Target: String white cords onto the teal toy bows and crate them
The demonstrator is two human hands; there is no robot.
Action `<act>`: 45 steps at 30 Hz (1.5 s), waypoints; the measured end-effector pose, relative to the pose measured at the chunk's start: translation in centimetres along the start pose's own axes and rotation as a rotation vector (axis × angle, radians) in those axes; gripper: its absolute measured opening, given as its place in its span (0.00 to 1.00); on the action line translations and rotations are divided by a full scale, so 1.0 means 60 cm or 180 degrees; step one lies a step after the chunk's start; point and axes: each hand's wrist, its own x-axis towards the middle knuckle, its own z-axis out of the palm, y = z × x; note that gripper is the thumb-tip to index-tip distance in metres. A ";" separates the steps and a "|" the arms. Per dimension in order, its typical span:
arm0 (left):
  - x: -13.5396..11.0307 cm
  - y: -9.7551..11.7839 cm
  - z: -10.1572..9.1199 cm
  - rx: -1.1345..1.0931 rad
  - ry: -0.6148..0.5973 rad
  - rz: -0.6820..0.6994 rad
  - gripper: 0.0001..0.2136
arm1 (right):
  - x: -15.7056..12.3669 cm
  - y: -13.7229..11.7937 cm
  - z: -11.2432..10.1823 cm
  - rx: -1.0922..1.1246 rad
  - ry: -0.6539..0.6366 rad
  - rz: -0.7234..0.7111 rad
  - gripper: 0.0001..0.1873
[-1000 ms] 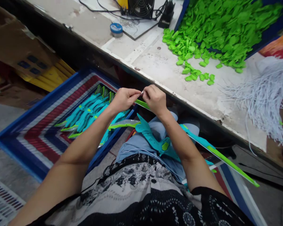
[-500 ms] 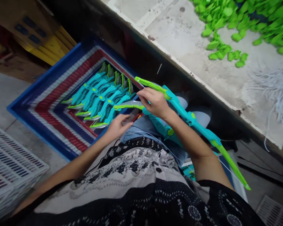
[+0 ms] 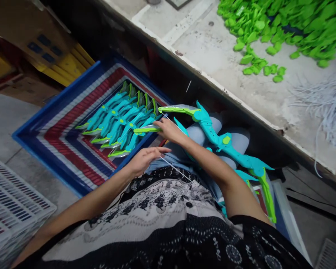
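Across the lap lies a turquoise toy bow (image 3: 226, 140) with green limbs. Its upper limb tip lies just beyond my right hand, and a white string runs from it. A second toy bow lies nearer my body, mostly hidden under my right forearm. My right hand (image 3: 169, 130) has its fingers closed around that bow's green limb (image 3: 146, 130), near the tip. Just below, my left hand (image 3: 148, 158) pinches a white string (image 3: 176, 170), which stretches down toward my waist. The fingertips of my right hand are partly hidden.
A blue tray (image 3: 64, 179) with a striped lining stands at left, holding a row of several finished-looking bows (image 3: 119, 119). Green plastic pieces (image 3: 268, 33) and white strings (image 3: 324, 108) lie on the worktop (image 3: 193, 48), whose edge runs diagonally. A white crate (image 3: 14, 201) sits lower left.
My right hand has moved down and left to the nearer bow's limb tip. My left hand has shifted right, with a string now taut from it. The farther bow's limbs now angle toward me.
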 end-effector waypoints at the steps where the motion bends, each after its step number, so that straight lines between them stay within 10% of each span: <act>1: 0.001 0.016 0.009 -0.0888 -0.0219 -0.0169 0.12 | 0.000 0.006 -0.003 0.0489 -0.0015 -0.0081 0.22; 5: 0.020 0.057 0.056 -0.2814 -0.0857 -0.0486 0.16 | -0.008 0.029 -0.008 0.2668 -0.0038 -0.0073 0.27; 10: 0.045 0.051 0.078 -0.2061 -0.0448 -0.0598 0.13 | -0.027 0.040 -0.015 0.3836 0.0057 0.0384 0.29; 18: 0.030 0.048 0.047 -0.0374 -0.0181 -0.0469 0.10 | -0.035 0.036 -0.032 0.4112 0.0226 0.0656 0.29; 23: 0.052 0.079 -0.006 -0.0914 0.1876 0.0450 0.10 | -0.042 0.037 -0.040 0.4231 0.0247 0.0811 0.30; 26: 0.077 0.093 -0.030 -0.0755 0.2491 0.0800 0.09 | -0.044 0.038 -0.043 0.4233 0.0280 0.0851 0.29; 45: 0.122 0.085 -0.052 0.0194 0.2948 0.1371 0.08 | -0.042 0.039 -0.035 0.4238 0.0348 0.0938 0.29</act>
